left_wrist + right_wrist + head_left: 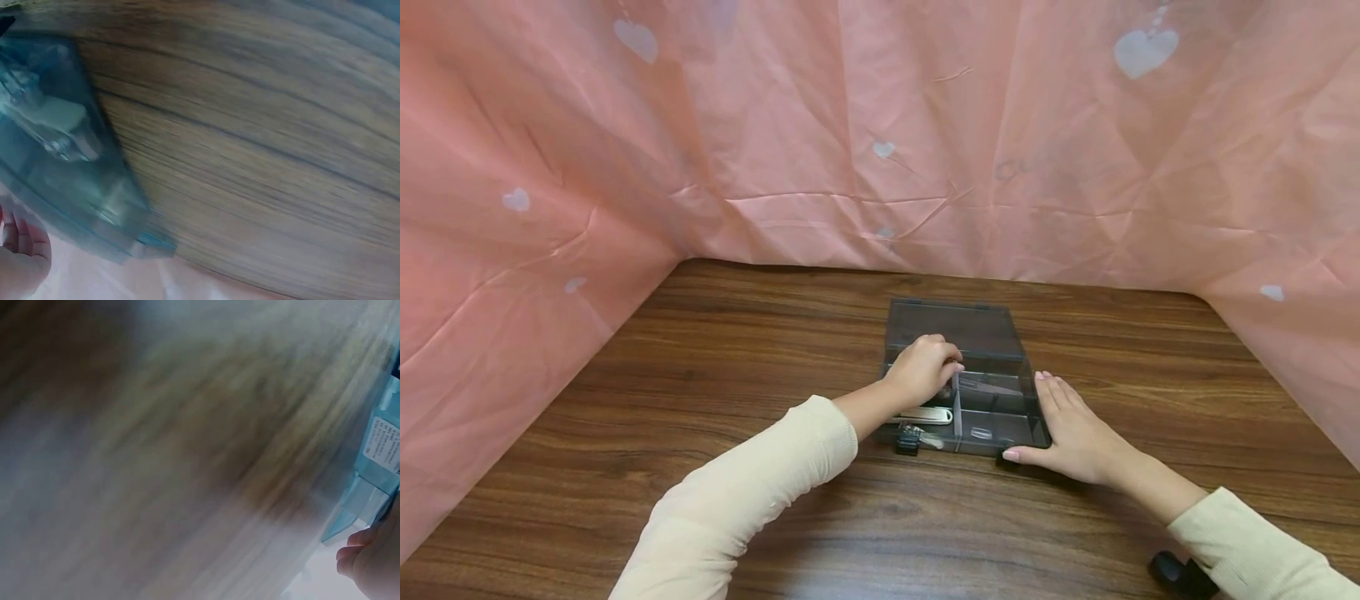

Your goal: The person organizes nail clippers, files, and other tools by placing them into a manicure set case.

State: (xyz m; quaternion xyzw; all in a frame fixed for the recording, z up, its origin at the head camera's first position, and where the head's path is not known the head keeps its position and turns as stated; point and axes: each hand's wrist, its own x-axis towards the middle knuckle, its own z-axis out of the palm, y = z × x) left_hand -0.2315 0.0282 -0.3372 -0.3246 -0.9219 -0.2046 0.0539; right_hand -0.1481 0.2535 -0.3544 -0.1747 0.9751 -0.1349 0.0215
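A dark see-through plastic compartment box (1000, 427) sits on the table with its lid (951, 325) open toward the back. My left hand (925, 367) is over the left compartments, its fingers bent; whether they pinch anything is hidden. Below it lies a shiny metal nail clipper (925, 415), and a small clear-looking item (931, 440) is in front of that. A slim pointed item (988, 386) lies in a right compartment, with a small clear piece (981, 433) nearer the front. My right hand (1078, 437) rests along the box's right side, fingers straight, thumb at the front corner.
The wooden table (737, 350) surrounds the box. Pink fabric with white hearts (820, 167) hangs at the back and both sides. A black object (1180, 575) lies by the right sleeve. A black latch (907, 440) sticks out from the box's front.
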